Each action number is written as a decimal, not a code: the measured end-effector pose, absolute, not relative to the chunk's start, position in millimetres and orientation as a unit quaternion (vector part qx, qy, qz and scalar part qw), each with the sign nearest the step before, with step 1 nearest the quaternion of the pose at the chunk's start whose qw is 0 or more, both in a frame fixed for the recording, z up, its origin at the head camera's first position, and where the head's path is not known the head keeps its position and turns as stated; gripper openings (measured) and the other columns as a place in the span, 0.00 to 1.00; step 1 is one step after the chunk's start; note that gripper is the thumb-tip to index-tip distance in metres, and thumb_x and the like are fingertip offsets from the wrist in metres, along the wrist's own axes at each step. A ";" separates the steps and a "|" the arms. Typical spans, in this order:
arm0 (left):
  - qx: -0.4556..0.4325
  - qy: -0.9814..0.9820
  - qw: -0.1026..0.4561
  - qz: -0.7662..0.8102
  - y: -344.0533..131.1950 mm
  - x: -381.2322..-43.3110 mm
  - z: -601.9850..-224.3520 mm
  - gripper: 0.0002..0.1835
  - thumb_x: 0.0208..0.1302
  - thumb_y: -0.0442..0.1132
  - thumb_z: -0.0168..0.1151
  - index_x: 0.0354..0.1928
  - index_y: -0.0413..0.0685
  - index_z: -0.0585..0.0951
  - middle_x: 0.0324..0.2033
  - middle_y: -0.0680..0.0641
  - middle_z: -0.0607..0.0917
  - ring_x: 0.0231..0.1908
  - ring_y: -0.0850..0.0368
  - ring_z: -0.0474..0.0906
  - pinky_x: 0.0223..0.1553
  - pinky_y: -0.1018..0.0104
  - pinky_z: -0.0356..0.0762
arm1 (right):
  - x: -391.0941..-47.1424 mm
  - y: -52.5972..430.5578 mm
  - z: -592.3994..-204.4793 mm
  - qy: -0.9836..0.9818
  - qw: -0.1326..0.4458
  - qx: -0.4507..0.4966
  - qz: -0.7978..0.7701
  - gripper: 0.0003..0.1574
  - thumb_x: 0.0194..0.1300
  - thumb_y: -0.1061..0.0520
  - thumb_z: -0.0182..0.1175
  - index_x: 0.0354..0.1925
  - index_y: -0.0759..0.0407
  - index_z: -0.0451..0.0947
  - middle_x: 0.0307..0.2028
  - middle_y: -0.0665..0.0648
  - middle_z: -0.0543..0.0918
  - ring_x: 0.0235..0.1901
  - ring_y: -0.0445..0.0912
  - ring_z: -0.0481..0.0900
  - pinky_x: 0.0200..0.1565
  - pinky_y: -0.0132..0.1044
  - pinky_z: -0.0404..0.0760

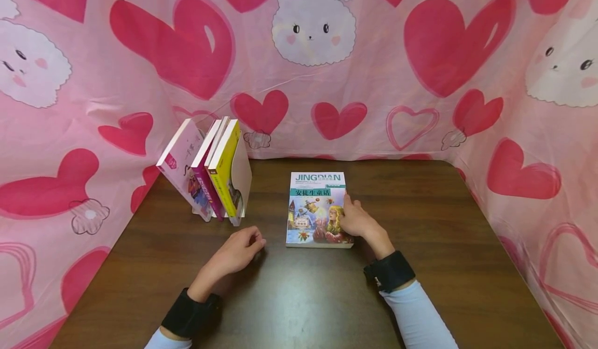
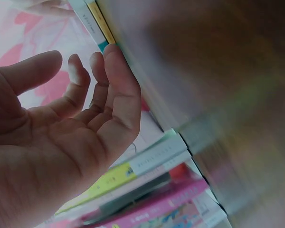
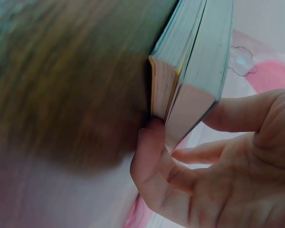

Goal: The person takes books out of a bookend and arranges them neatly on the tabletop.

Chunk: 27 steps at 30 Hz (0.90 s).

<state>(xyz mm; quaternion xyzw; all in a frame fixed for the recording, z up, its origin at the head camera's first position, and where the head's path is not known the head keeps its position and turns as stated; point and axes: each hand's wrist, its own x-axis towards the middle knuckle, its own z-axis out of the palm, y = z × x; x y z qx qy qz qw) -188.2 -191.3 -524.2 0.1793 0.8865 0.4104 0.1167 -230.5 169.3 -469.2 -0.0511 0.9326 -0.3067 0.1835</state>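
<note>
A book with a blue illustrated cover (image 1: 313,214) lies face up on the table. The right wrist view shows it as a thick upper book (image 3: 194,109) on a thinner lower book (image 3: 162,85). My right hand (image 1: 359,220) grips the stack's right side, thumb on the top cover and curled fingers at the page edges. Left of the stack, my left hand (image 1: 238,250) rests near the table, fingers loosely curled and holding nothing. Behind it several books stand upright, among them a yellow book (image 1: 225,167), a magenta book (image 1: 205,183) and a pink book (image 1: 184,167).
A white bookend (image 1: 241,177) supports the upright books on their right; the pink one leans left. The brown wooden table (image 1: 299,297) reaches back to a pink curtain (image 1: 299,84) with hearts and rabbits, which also encloses both sides.
</note>
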 end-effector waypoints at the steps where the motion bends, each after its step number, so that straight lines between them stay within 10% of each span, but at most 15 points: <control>1: 0.179 0.885 0.118 0.413 -192.5 -184.4 -517.6 0.15 0.77 0.53 0.62 0.43 0.49 0.80 0.30 0.50 0.78 0.30 0.54 0.74 0.30 0.62 0.77 | -230.6 169.1 -469.2 0.933 0.184 -0.052 -0.306 0.46 0.80 0.58 0.47 0.80 0.77 0.35 0.78 0.82 0.43 0.79 0.70 0.43 0.75 0.65 0.51; 27: -0.019 0.927 0.012 0.374 -216.7 -164.2 -468.9 0.10 0.77 0.43 0.63 0.39 0.44 0.79 0.28 0.45 0.76 0.30 0.49 0.72 0.31 0.58 0.72 | -230.0 167.7 -469.2 0.935 0.184 -0.049 -0.299 0.45 0.80 0.59 0.47 0.80 0.78 0.37 0.77 0.84 0.44 0.78 0.72 0.45 0.75 0.66 0.52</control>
